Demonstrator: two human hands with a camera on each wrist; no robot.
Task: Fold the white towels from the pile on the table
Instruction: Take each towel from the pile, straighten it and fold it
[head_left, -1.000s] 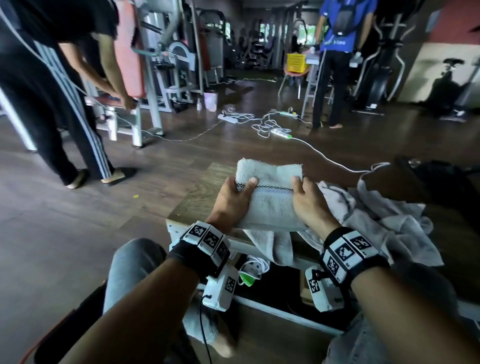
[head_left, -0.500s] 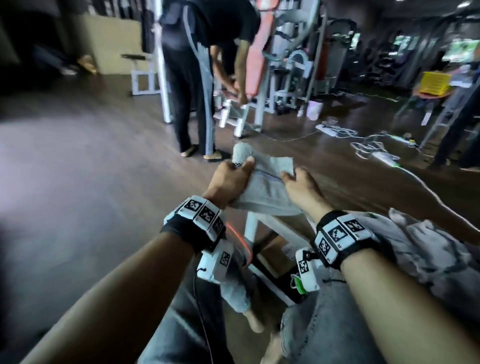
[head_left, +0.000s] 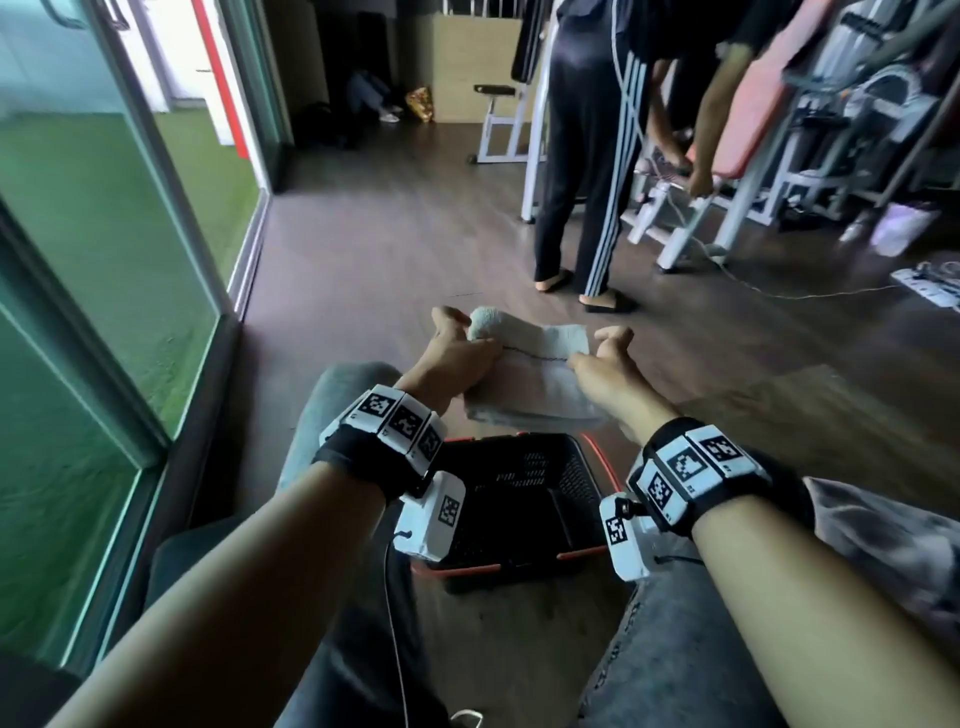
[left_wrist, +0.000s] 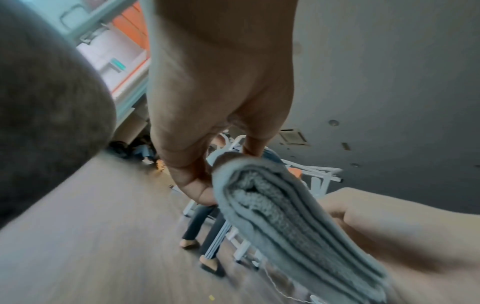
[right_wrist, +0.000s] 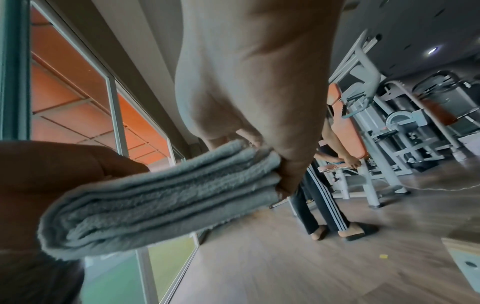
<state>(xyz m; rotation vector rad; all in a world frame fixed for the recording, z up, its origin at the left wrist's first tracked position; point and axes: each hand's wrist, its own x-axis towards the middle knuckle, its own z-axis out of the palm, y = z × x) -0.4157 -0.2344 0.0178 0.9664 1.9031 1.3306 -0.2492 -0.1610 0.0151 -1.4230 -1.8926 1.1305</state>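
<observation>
- Towel (head_left: 530, 374) front and centre in the head view — white, folded into a thick pad, held up in the air between both hands, above a black basket (head_left: 524, 499) with an orange rim that sits on the wooden floor (head_left: 363, 260) between the person's knees.
- Left hand (head_left: 457, 353) has the towel's left end: thumb on top, fingers curled underneath, a firm grip.
- Right hand (head_left: 602, 364) takes the right end, thumb pressed on top beside the dark stitched stripe, some fingers lifted and hooked above the cloth.
- Beyond the towel, a second person (head_left: 587, 156) in dark striped trousers stands bent toward a gym machine (head_left: 737, 171); a glass door (head_left: 104, 234) runs along the left.
- Over to the left wrist view — the left hand (left_wrist: 207, 115) pinches the towel (left_wrist: 285, 222) at its near corner, thumb one side, fingertip the other, and the stacked folded layers show edge-on.
- The right hand (left_wrist: 389, 226) shows at the far end, blurred; its fingers can't be made out here.
- Right wrist view now: the right hand (right_wrist: 259, 102) is clamped on the towel (right_wrist: 161, 201) — its fingers wrapping the end, layers stacked neatly and lying roughly level.
- The left hand (right_wrist: 52, 174) holds the opposite end, and the striped-trouser person (right_wrist: 322, 201) stands behind on the floor.
</observation>
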